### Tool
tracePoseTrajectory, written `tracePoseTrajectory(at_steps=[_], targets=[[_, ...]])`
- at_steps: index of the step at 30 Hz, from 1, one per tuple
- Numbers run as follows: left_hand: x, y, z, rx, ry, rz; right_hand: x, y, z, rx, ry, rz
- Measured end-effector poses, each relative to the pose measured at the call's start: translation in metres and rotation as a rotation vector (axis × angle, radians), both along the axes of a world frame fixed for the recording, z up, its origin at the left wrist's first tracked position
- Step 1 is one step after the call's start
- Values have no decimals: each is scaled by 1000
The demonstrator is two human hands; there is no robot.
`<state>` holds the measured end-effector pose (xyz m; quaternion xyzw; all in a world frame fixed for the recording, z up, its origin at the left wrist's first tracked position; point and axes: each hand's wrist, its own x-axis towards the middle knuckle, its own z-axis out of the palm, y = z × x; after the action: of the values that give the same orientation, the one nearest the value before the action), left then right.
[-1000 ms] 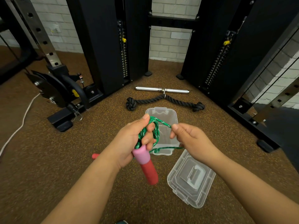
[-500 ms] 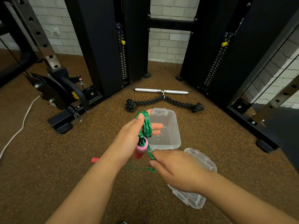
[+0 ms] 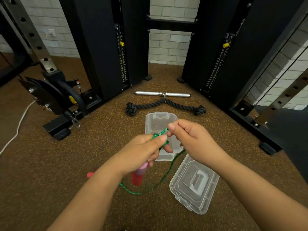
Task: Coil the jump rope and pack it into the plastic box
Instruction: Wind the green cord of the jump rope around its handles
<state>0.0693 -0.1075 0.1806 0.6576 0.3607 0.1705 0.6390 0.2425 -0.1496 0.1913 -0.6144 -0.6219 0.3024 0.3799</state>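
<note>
My left hand (image 3: 143,151) grips the green jump rope (image 3: 166,174) wound in loops around its fingers, together with a pink and red handle (image 3: 139,175) that hangs below the palm. My right hand (image 3: 191,140) pinches the rope just right of the left thumb, above the open clear plastic box (image 3: 160,119) on the floor. A slack length of rope curves down from my hands to the floor and back left. The second red handle's tip (image 3: 90,174) peeks out left of my left forearm.
The clear lid (image 3: 194,184) lies on the brown rubber floor to the right of the box. Beyond the box are a black triceps rope (image 3: 164,105) and a metal bar (image 3: 162,94). Black cable machine columns stand behind, with a frame base at the left and right.
My right hand has come up from low near the lid to the left thumb, bringing the rope with it. The left hand has lowered slightly with the coil.
</note>
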Motion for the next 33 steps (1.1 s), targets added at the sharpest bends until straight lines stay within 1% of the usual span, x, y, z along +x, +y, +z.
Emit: tracePoseTrajectory(at_steps=[4,7,10,12,15,18,20,22,25,27,28,30,31,33], targets=[[0,2,-3,-48,-77,53,7,5,-8,-47,165,-76],[-4,4,-2,-137,-148,92,10,7,-11,-65,195,-32],[-5,5,-1,-211,-212,139,9,7,-18,-60,164,-21],[-2,4,0,-264,-257,183,10,7,-23,-81,138,-44],[1,4,0,-335,-348,239,10,8,-30,-115,152,-96],[1,6,0,-351,-465,328,7,6,-42,-194,133,-74],[-2,10,2,-383,-567,356,3,1,-54,-300,48,-29],[-6,14,2,-425,-627,369,-3,-7,-62,-359,-92,60],[-8,15,-1,-391,-553,363,-16,-17,-58,-318,-315,218],[-5,14,-2,-309,-436,328,-23,-20,-50,-223,-463,288],[-5,14,-3,-255,-359,306,-24,-21,-45,-168,-506,301],[-4,12,-6,-182,-190,253,-26,-20,-35,-63,-523,312],[-4,10,-8,-126,-119,208,-27,-19,-29,-22,-499,316],[-7,5,-8,25,14,141,-26,-18,-19,19,-371,303]])
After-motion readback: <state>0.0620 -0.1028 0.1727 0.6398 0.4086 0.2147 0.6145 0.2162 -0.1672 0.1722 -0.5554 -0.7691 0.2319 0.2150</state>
